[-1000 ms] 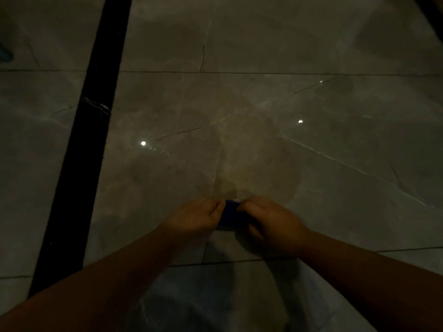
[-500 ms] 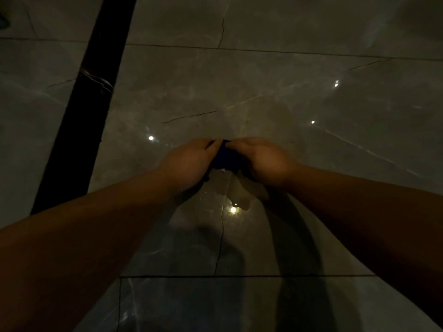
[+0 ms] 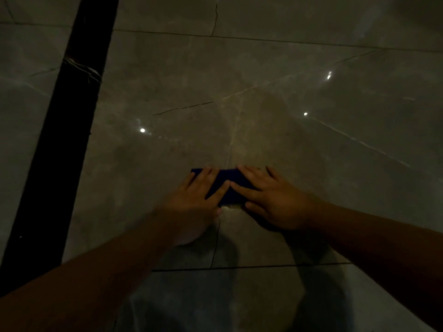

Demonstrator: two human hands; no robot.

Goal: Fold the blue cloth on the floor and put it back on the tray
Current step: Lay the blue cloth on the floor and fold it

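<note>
The blue cloth (image 3: 227,180) lies on the grey marble floor as a small dark blue strip, mostly covered by my hands. My left hand (image 3: 195,202) rests flat on its left part with the fingers spread. My right hand (image 3: 271,200) lies flat on its right part, fingers spread too. The two index fingertips nearly meet over the middle of the cloth. No tray is in view.
A wide black band (image 3: 60,144) in the floor runs from the top left down to the lower left. Glossy grey tiles with dark joints and small light reflections fill the rest of the dim scene.
Both hands held the bunched cloth between closed fingers; now the cloth lies flat on the floor and both hands are spread out on top of it.
</note>
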